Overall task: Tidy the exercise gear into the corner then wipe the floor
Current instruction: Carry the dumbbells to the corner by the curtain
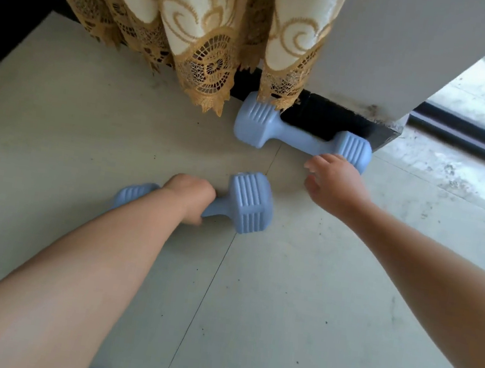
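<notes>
Pale tiled floor [283,283] — lace-hemmed curtain [195,21], white wall [409,51], black skirting [337,119].

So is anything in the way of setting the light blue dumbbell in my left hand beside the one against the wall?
Nothing visible: bare floor tile lies between the held dumbbell and the wall dumbbell.

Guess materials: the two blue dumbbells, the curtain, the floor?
Dumbbell by the wall and dumbbell in the left hand: likely a plastic or vinyl coating, matte pale blue, moulded ribs on the heads; core unseen.
Curtain: woven cream fabric, tan swirl embroidery, openwork lace hem.
Floor: probably ceramic tile, satin grey, thin grout lines, dark specks.
</notes>
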### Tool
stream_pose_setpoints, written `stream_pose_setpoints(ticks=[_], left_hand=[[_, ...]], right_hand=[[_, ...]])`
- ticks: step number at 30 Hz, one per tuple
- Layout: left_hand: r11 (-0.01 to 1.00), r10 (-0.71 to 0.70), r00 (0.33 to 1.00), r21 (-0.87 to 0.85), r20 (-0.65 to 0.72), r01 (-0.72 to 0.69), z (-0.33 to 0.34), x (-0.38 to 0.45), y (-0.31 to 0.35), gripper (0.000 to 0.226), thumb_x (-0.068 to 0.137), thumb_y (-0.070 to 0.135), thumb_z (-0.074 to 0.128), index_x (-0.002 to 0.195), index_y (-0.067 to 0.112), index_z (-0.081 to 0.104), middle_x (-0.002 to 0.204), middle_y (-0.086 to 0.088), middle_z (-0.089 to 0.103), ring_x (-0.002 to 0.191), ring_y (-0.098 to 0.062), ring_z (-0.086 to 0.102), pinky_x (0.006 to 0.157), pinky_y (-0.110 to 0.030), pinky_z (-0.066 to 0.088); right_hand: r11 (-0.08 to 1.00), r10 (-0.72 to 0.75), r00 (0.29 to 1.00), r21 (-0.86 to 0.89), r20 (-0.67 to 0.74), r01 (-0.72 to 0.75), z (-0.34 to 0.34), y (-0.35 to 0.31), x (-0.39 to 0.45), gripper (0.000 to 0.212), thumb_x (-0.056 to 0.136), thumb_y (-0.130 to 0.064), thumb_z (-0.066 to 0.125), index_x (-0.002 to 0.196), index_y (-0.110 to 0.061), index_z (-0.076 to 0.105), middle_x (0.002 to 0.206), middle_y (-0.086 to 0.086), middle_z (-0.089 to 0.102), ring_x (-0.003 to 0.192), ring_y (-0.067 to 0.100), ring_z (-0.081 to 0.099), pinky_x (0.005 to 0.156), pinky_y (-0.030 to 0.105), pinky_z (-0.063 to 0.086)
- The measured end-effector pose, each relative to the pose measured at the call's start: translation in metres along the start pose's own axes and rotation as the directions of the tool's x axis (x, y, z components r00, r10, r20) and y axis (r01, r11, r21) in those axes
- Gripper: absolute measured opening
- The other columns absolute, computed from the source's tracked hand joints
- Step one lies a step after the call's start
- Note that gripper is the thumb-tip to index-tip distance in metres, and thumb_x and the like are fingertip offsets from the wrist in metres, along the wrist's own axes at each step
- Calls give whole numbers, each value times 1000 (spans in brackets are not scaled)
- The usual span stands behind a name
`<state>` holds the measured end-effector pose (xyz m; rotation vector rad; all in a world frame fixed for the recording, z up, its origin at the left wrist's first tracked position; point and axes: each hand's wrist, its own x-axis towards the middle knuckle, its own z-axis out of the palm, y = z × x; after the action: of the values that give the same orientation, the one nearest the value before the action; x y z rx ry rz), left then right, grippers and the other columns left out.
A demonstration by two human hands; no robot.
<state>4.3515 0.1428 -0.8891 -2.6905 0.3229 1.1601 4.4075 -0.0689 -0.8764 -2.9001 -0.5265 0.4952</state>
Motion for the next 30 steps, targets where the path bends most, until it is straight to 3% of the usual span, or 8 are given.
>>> stream_pose_setpoints(ticks=[6,12,18,23,26,30], left_hand=[[981,138,982,152,-129,-118,-37,29,40,28,88,15,53,115,12,59,118,-9,63,110,-29,62,83,-33,49],[950,227,962,251,-154,-184,-60,49,75,30,89,14,55,120,12,57,123,-7,61,115,-28,60,88,-34,48],[943,224,963,283,-152,-175,-64,57,83,28,90,10,53,118,11,57,122,-7,60,114,-28,59,87,-33,46],[942,215,963,294,-162,-161,-62,61,78,27,90,10,53,117,11,56,121,-8,60,114,-28,58,85,-34,46],[943,221,960,287,-171,-166,-59,63,77,26,91,9,52,116,10,55,121,-8,60,113,-28,58,82,-33,45],[945,235,952,274,-196,-177,-58,63,81,25,91,9,52,116,9,55,121,-9,60,113,-28,57,83,-33,45]], right_hand=[[947,164,984,266,76,-178,3,18,-36,33,94,-15,44,124,-6,53,118,13,63,104,31,59,84,29,43],[769,361,919,505,161,-391,12,37,-59,36,93,-14,42,128,-5,47,110,15,66,95,30,64,72,27,43],[791,332,931,493,153,-363,12,40,-61,39,92,-20,50,129,-9,44,85,6,58,77,19,51,63,26,37],[776,314,936,526,157,-349,11,39,-53,44,92,-18,48,134,-10,41,87,2,52,80,17,48,55,20,35],[758,333,931,544,153,-360,12,39,-52,43,91,-17,49,133,-9,42,87,4,52,80,18,49,63,23,36],[757,364,921,533,137,-378,13,39,-53,41,90,-15,49,130,-8,45,85,5,53,78,18,48,57,23,37]])
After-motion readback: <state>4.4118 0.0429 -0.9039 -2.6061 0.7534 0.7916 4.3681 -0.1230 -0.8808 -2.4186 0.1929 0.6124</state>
